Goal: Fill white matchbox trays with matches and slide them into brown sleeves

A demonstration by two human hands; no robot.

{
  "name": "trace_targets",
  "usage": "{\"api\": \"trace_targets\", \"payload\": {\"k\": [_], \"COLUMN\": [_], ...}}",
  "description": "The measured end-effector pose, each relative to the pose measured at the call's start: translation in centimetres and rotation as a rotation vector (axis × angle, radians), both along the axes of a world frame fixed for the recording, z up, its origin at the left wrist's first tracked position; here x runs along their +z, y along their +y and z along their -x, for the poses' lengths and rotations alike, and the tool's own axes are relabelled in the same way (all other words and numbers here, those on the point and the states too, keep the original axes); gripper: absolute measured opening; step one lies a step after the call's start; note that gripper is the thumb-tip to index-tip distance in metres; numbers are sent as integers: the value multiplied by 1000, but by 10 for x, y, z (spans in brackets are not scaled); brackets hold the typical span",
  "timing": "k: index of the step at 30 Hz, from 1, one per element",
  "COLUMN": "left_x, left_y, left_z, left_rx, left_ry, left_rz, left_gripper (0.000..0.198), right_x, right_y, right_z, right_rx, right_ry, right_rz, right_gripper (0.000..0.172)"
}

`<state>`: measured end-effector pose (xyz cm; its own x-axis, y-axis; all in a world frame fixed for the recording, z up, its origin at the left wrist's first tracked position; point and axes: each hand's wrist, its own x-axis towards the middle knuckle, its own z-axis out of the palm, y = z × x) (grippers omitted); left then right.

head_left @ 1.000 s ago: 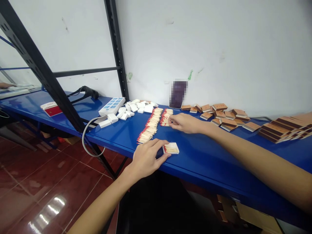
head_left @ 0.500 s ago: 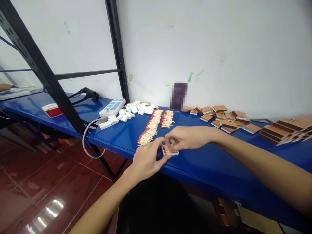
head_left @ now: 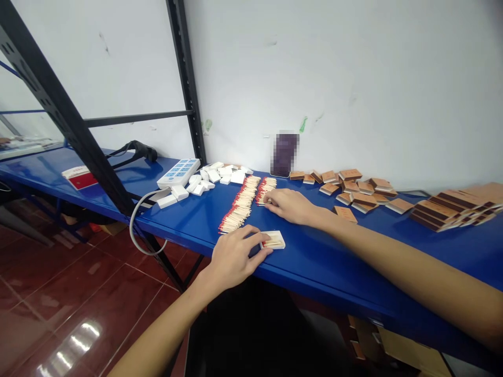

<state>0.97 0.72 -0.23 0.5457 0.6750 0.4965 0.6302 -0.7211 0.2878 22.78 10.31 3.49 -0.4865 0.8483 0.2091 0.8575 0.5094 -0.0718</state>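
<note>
My left hand (head_left: pixel 234 257) grips the left end of a small white matchbox tray (head_left: pixel 281 236) at the table's front edge, thumb on the near side and fingers on the far side. Red-tipped matches lie inside the tray. Farther back, my right hand (head_left: pixel 290 205) reaches over the near end of the shorter row of matches (head_left: pixel 268 184), its fingers curled down and pinched at the matches. Just left of it runs a longer row of matches (head_left: pixel 242 203), red heads facing left.
White empty trays (head_left: pixel 214 173) are heaped behind, beside a white power strip (head_left: pixel 179 173) with a cable. Brown matchbox sleeves (head_left: pixel 363 199) lie scattered at the right, with stacked matchboxes (head_left: pixel 440 209) beyond. A phone-like dark object (head_left: pixel 285 154) leans on the wall. A black post (head_left: pixel 66 104) rises left.
My right hand has moved from over the tray up to the shorter match row. My left hand stays on the tray, whose matches now show more fully.
</note>
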Motion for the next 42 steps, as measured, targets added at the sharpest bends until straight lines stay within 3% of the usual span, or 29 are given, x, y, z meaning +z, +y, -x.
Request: {"api": "trace_targets", "payload": {"k": [18,24,32,36,42], "left_x": [3,3,3,4,5], "left_y": [-2,-1,-2,-2,-1], "left_z": [1,0,-3,-3,-1], "left_rx": [-8,5,79,85,35], "left_ry": [66,79,-34,-26,13], "left_rz": [6,6,78,87,47], "left_gripper": [31,33,54,47,29], "right_x": [-4,17,68,70,68], "right_y": [6,-1,-39,-56,-52], "right_z": [-3,-8,-4,13,16], "right_rx": [-20,131,234,271,264], "right_ry": [55,-55,-82,-129,-45], "right_rz": [93,247,453,570,433], "right_gripper": [18,21,23,19,12]}}
